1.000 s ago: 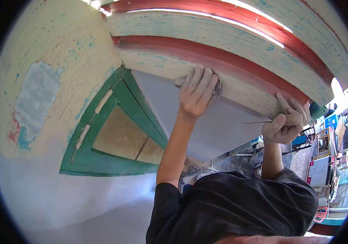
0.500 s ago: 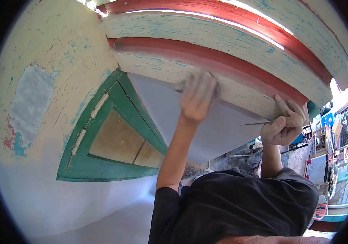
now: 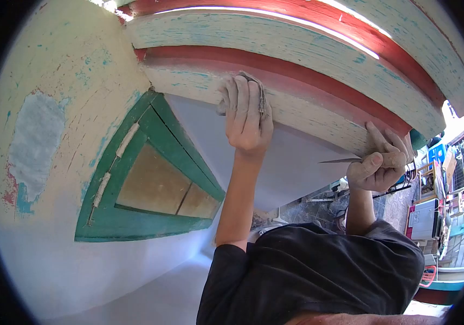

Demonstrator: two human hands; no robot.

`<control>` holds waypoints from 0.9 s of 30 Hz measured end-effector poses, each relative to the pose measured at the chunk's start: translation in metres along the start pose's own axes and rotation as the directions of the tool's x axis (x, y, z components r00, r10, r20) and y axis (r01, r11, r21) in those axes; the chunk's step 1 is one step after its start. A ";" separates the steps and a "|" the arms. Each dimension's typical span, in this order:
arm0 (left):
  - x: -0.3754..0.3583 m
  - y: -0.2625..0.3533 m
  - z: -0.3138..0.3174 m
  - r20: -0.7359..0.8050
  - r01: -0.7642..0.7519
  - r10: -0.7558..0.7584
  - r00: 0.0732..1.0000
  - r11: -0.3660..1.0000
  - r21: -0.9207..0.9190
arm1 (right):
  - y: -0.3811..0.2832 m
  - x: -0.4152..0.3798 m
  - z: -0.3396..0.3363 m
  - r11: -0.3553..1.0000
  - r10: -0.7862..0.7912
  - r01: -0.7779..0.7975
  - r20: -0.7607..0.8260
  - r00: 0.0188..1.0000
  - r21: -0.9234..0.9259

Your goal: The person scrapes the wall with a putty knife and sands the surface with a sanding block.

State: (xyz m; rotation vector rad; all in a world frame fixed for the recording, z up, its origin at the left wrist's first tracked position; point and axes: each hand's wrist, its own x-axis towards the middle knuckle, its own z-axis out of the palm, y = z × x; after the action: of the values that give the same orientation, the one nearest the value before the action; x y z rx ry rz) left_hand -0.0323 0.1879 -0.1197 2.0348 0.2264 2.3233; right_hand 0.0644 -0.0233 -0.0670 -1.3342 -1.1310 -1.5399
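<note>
My left hand (image 3: 247, 116), coated in pale dust, presses a folded piece of dark grey sandpaper (image 3: 263, 97) against the lower face of a cream-painted wooden beam (image 3: 308, 120). Its fingers are closed over the sheet. At the beam's right end my right hand (image 3: 377, 162) grips a putty knife (image 3: 337, 161) between thumb and curled fingers. The thin blade shows edge-on and points left; the handle is hidden in the hand. Extended fingers of that hand touch the beam. Flaking turquoise patches and a red strip (image 3: 275, 76) with dusty smears run along the wood.
To the left, a green window frame (image 3: 145, 227) with hinges sits in a wall (image 3: 31, 244) bearing a grey patch (image 3: 37, 143). More cream and red boards curve overhead. Far right below are stacked furniture, a white cabinet (image 3: 423, 221) and a red chair (image 3: 429, 275).
My left hand has slid left along the beam with the sandpaper and is less blurred. The right hand and putty knife stay nearly where they were.
</note>
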 end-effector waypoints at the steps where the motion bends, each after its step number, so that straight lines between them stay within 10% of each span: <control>1: 0.002 0.000 0.003 -0.076 0.051 -0.047 0.996 0.997 0.051 | 0.001 0.002 -0.001 1.000 -0.012 0.013 0.020 1.000 -0.016; 27: 0.024 0.006 -0.009 -0.091 0.156 -0.153 0.984 0.987 0.027 | 0.000 -0.010 -0.004 0.996 0.046 -0.049 0.050 0.998 0.068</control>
State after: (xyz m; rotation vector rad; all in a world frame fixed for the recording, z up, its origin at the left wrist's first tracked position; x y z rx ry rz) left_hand -0.0442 0.1847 -0.0963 1.8569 0.4138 2.3316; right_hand 0.0644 -0.0267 -0.0774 -1.3490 -1.1642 -1.4286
